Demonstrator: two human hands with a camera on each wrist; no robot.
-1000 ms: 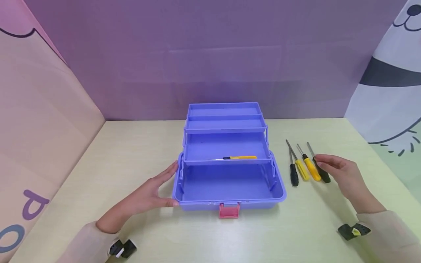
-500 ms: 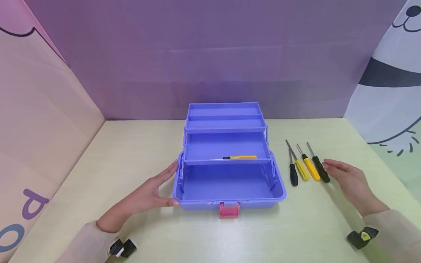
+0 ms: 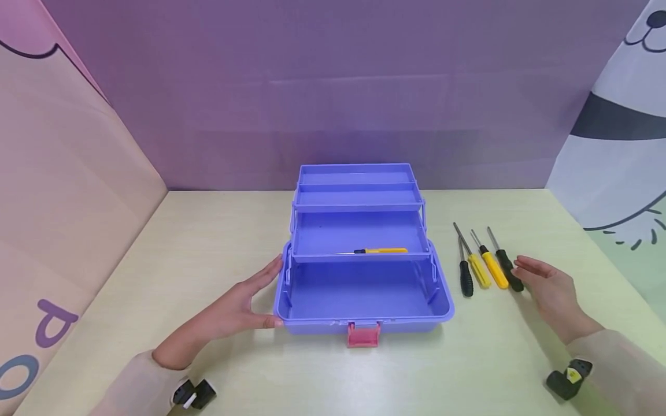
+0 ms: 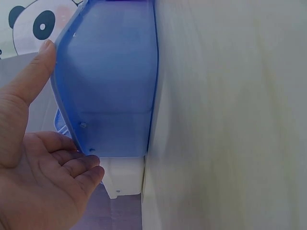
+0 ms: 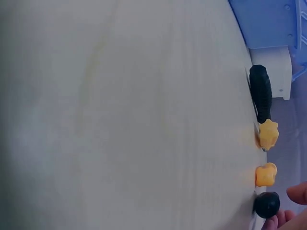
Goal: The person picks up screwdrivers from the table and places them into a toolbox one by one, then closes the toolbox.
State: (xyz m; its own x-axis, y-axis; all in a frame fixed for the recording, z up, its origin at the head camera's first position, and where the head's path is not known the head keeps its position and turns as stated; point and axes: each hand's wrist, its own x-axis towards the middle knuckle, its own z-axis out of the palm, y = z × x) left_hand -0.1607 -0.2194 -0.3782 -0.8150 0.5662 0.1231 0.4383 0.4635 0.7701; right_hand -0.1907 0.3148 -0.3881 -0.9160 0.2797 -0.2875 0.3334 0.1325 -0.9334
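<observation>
Right of the open toolbox, four screwdrivers lay unobstructed beside the open, empty right hand; the left hand pressed flat against the box.

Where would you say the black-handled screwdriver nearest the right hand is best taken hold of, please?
Probably by its handle. The black screwdriver lies flat on the table, thin shaft pointing away, at the right end of the row beside a yellow screwdriver. The right hand is open beside it; come from that free right side and pinch the thick handle.
</observation>
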